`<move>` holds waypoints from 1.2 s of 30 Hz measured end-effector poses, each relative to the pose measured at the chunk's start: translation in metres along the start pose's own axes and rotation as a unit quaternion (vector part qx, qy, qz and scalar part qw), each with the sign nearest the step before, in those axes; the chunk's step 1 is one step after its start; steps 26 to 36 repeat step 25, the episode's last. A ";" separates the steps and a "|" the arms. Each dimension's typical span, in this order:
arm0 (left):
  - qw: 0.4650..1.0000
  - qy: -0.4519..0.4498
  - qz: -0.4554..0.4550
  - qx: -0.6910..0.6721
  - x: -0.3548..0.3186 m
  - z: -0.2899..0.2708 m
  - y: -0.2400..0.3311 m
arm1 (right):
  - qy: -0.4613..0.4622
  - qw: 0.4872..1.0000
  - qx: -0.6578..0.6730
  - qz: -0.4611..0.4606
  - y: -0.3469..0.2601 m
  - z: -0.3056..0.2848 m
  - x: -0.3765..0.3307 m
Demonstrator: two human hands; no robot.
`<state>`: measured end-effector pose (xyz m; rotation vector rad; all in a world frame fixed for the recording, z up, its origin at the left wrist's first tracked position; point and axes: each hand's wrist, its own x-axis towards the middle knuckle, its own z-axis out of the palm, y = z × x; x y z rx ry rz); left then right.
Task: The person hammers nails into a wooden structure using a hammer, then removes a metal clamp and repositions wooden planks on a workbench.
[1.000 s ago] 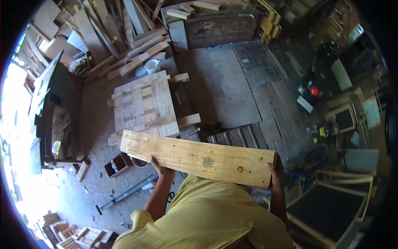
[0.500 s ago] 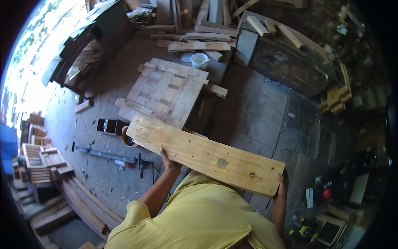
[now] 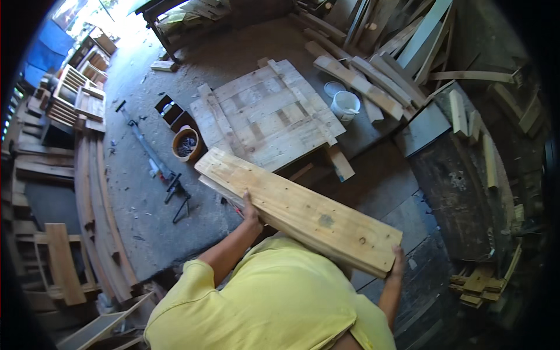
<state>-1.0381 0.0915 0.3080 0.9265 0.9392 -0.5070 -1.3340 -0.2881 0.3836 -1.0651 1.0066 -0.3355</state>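
In front of my body I carry a long pale wooden board (image 3: 291, 204) with knots and small dark holes. A lower layer of wood shows along its near side. My left hand (image 3: 251, 211) is closed on the near long edge, left of the middle, its thumb on the top face. Around the right end wraps my right hand (image 3: 398, 262); its fingers underneath are hidden. Beyond the board is a low tabletop of joined planks (image 3: 262, 111), with two battens across it. The board's left end lies nearest a brown pot (image 3: 186, 144) of small dark pieces.
On the floor at left lie a long bar clamp (image 3: 149, 151) and an open dark wooden box (image 3: 170, 112). A white bucket (image 3: 345, 105) stands beyond the tabletop, near stacked planks (image 3: 367, 84). A dark wooden chest (image 3: 449, 186) is at right, long boards (image 3: 96, 216) at left.
My view has swung to the right, so the room's contents have shifted and turned in the picture. The board has tilted, now showing its near side; both hands keep their hold.
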 end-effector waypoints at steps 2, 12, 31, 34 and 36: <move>1.000 0.004 0.018 -0.020 0.000 0.010 -0.003 | -0.056 0.998 -0.003 0.018 -0.058 0.027 0.015; 0.982 0.144 0.055 -0.111 0.049 0.125 -0.027 | -0.160 0.979 -0.070 0.109 -0.136 0.081 0.299; 0.902 0.314 0.186 -0.233 0.247 0.205 0.026 | -0.468 0.858 -0.132 0.164 -0.141 0.420 0.599; 0.902 0.314 0.186 -0.233 0.247 0.205 0.026 | -0.468 0.858 -0.132 0.164 -0.141 0.420 0.599; 0.902 0.314 0.186 -0.233 0.247 0.205 0.026 | -0.468 0.858 -0.132 0.164 -0.141 0.420 0.599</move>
